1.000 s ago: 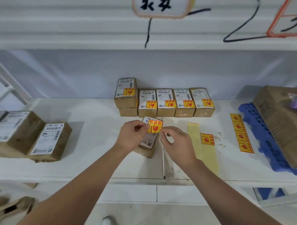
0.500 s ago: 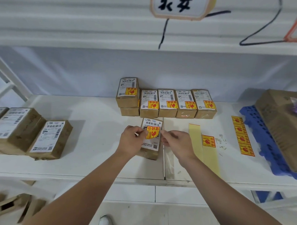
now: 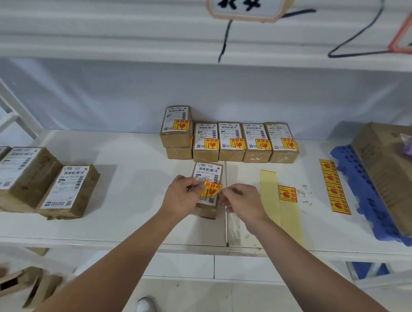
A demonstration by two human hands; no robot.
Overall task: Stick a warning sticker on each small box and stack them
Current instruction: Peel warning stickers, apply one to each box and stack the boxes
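A small brown box (image 3: 208,173) with a white shipping label lies on the white shelf (image 3: 133,176) in the middle. A yellow and red warning sticker (image 3: 212,188) sits over the label's lower part, its left edge curled up. My left hand (image 3: 180,198) pinches the sticker's left edge and covers the box's left side. My right hand (image 3: 243,202) has its fingertips at the sticker's right edge. Behind stands a row of stickered boxes (image 3: 231,141), with a two-high stack (image 3: 176,127) at its left end.
Boxes without stickers (image 3: 67,190) lie at the left. A yellow backing strip (image 3: 268,194) carrying one sticker (image 3: 288,194) and a strip of several stickers (image 3: 334,186) lie to the right. A blue pallet (image 3: 361,193) bearing a large carton (image 3: 390,173) stands at the far right.
Both hands have brought the sticker down from above the box onto its label. The box now lies flat and closer to the back row.
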